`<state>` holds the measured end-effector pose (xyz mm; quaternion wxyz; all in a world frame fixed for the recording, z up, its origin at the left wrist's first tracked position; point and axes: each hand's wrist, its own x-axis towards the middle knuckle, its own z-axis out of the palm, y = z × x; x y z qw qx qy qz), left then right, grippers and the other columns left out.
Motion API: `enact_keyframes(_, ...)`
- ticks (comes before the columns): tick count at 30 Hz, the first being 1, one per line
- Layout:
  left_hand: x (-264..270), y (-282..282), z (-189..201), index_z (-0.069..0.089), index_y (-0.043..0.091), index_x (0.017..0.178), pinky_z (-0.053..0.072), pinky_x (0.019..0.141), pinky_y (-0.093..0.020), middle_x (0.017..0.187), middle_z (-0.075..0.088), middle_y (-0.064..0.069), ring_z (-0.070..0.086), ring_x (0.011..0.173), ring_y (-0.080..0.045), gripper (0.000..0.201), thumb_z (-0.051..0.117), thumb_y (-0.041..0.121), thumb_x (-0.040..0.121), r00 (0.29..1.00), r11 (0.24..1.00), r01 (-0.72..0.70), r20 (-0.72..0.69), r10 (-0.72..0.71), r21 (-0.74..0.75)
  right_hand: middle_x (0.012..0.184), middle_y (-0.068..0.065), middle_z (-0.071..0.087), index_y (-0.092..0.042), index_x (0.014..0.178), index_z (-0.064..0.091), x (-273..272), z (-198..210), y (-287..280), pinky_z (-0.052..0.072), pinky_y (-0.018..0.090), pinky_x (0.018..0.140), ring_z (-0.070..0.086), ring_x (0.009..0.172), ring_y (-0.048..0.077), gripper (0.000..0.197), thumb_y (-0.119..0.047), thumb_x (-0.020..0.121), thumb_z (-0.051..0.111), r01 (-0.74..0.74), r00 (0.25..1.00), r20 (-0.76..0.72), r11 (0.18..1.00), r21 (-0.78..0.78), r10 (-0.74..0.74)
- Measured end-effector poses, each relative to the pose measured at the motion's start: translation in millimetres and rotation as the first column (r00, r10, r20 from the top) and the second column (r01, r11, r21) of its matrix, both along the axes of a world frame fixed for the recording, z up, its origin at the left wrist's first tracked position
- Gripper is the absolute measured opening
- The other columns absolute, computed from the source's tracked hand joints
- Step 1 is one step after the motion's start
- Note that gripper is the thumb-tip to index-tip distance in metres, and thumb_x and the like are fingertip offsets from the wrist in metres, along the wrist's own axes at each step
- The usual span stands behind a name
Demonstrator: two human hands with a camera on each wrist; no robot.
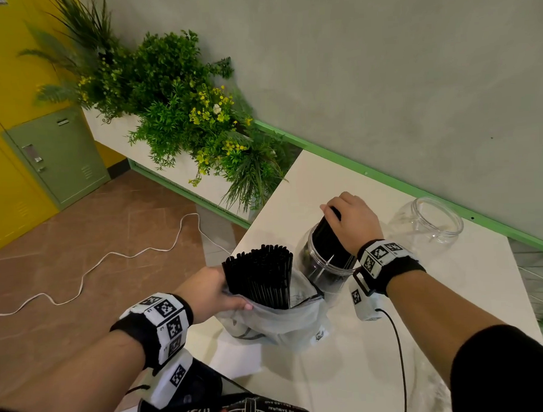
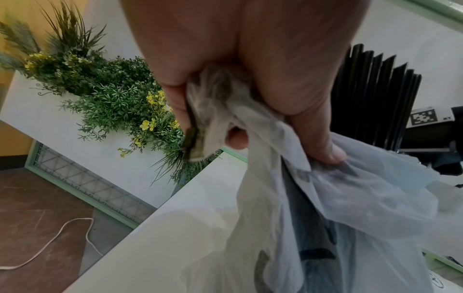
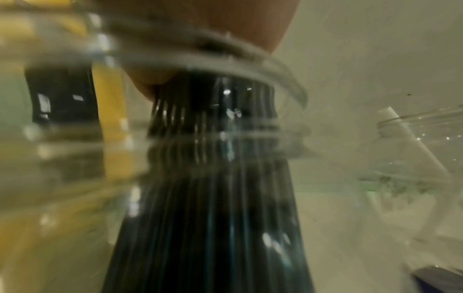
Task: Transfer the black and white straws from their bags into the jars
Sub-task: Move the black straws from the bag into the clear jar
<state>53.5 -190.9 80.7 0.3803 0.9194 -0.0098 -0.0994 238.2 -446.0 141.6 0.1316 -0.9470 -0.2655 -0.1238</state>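
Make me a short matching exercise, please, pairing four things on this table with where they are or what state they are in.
Things:
1. left hand
2. right hand
3. far jar
4. near jar

States:
A. holds black straws
B. stands at the wall side of the table
C. grips the plastic bag
D. grips a bundle of black straws

Pairs: 1-C, 2-D, 3-B, 4-A
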Motion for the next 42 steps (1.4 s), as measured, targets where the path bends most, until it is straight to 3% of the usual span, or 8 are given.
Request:
enact_keyframes(4,0,0,1,0.062,0.028,0.108,0.050,0.079,-0.027,0.098,0.066,0.011,0.060,0.089,-0.006,0.048,0.076,0.052,0.069,1.000,1.000,0.013,-0.004,-0.013,-0.005,0.096,0.002,0.058,-0.015,0.098,0.066,1,4,2,0.043,0.033,0.074,0.051,0.095,0.023,0.033,-0.040,0.099,0.044,-0.014,0.999,0.030,1.000,0.004,0.014)
enact_keyframes(10,0,0,3,0.062,0.032,0.106,0.051,0.079,-0.027,0.096,0.066,0.014,0.061,0.089,-0.003,0.080,0.058,0.085,0.046,1.000,1.000,0.019,-0.023,-0.019,0.000,0.116,0.003,0.059,-0.019,0.114,0.063,4,10,0,0.041,0.041,0.088,0.047,0.110,0.029,0.036,-0.045,0.097,0.044,0.056,0.998,0.034,0.992,-0.111,-0.052)
enact_keyframes(20,-1,-6,3,0.065,0.030,0.103,0.051,0.078,-0.027,0.097,0.067,0.013,0.061,0.089,-0.003,0.044,0.073,0.056,0.069,0.999,1.000,0.029,0.024,-0.029,-0.004,0.129,-0.009,0.045,-0.037,0.134,0.037,-129,11,16,0.041,0.024,0.102,0.043,0.124,0.004,0.069,-0.065,0.075,0.062,-0.127,0.874,-0.309,0.790,0.600,0.375)
enact_keyframes(24,-1,-10,6,0.068,0.030,0.093,0.051,0.070,-0.021,0.088,0.070,0.013,0.063,0.080,0.001,0.034,0.077,0.051,0.068,1.000,0.999,0.027,0.009,-0.026,-0.029,0.142,-0.014,0.036,-0.040,0.144,0.020,-152,-23,19,0.027,0.005,0.103,0.033,0.128,-0.010,0.104,-0.059,0.060,0.079,-0.036,0.804,-0.483,0.840,0.541,0.346)
enact_keyframes(28,-2,-15,2,0.065,0.032,0.088,0.051,0.065,-0.024,0.078,0.067,0.015,0.062,0.073,0.004,0.047,0.071,0.067,0.057,1.000,0.999,0.015,0.011,-0.014,-0.049,0.126,-0.010,0.049,-0.024,0.136,0.042,-152,-40,21,0.036,0.020,0.104,0.043,0.118,0.004,0.082,-0.044,0.067,0.083,-0.046,0.834,-0.468,0.882,0.468,0.292)
enact_keyframes(33,-1,-33,14,0.050,0.043,0.069,0.034,0.052,-0.008,0.063,0.054,0.041,0.051,0.061,0.018,0.034,0.084,0.040,0.065,0.997,0.997,0.015,0.074,-0.010,-0.070,0.118,-0.003,0.048,-0.015,0.129,0.047,-153,-29,17,0.029,0.009,0.095,0.041,0.109,0.008,0.074,-0.050,0.070,0.075,-0.153,0.895,-0.333,0.905,0.398,0.298)
enact_keyframes(37,4,-35,18,0.054,0.040,0.066,0.034,0.052,-0.008,0.060,0.061,0.026,0.055,0.061,0.013,0.030,0.084,0.041,0.064,0.998,0.997,0.033,0.054,-0.029,-0.075,0.113,-0.005,0.048,-0.017,0.123,0.051,-148,-27,10,0.033,0.013,0.093,0.045,0.107,0.009,0.072,-0.058,0.066,0.068,-0.123,0.892,-0.354,0.905,0.407,0.280)
enact_keyframes(42,8,-35,18,0.050,0.040,0.075,0.038,0.058,-0.012,0.071,0.058,0.022,0.055,0.069,0.006,0.032,0.081,0.044,0.066,0.998,0.998,0.056,0.025,-0.056,-0.015,0.115,-0.005,0.047,-0.016,0.126,0.050,-140,-26,6,0.028,0.005,0.093,0.043,0.108,0.005,0.069,-0.033,0.068,0.084,-0.132,0.830,-0.469,0.924,0.360,0.301)
